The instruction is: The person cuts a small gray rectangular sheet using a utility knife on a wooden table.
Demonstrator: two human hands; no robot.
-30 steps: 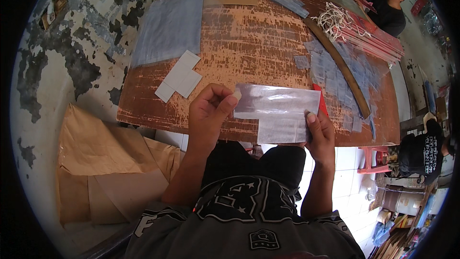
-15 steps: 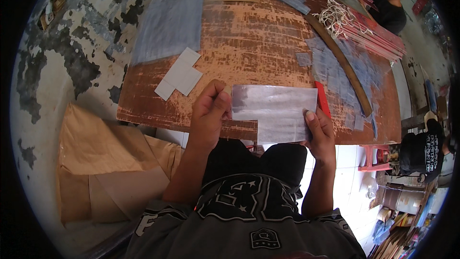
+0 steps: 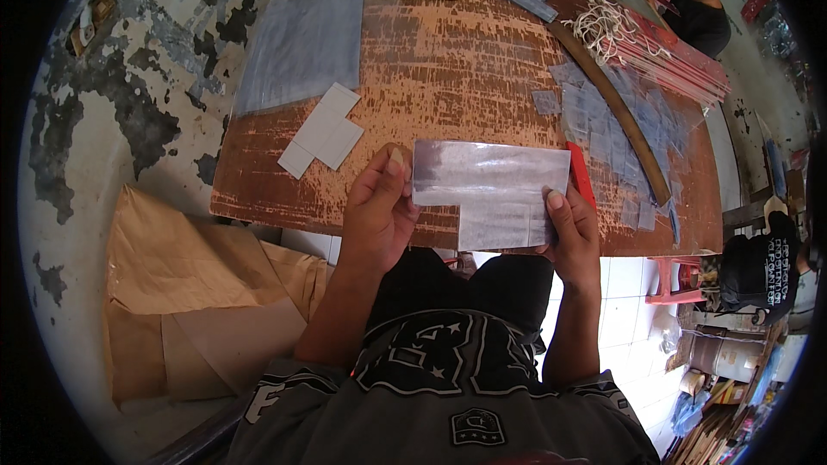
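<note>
A glossy, greyish see-through plastic sheet [image 3: 500,176] with a notch at its lower left hangs over the table's near edge. My right hand [image 3: 573,220] grips its lower right side, thumb on top and fingers beneath. At the sheet's left edge is my left hand [image 3: 383,194], its thumb and curled fingers pinched together. Whether anything thin is between those fingertips I cannot make out. A pale notched piece [image 3: 323,131] lies on the table left of the sheet. Just beyond my right hand is a red strip-like tool [image 3: 580,174], partly covered.
The worn brown table [image 3: 457,60] carries a large bluish plastic sheet [image 3: 306,43], scattered clear pieces [image 3: 594,116], a long curved wooden strip [image 3: 616,112] and red-and-white strips with white cords [image 3: 607,30]. Brown paper [image 3: 189,267] stands left. A person [image 3: 699,13] is at far right.
The plastic sheet has risen slightly and tilted, its left end a little higher. My left thumb has shifted upward against the fingers. My right hand keeps its hold.
</note>
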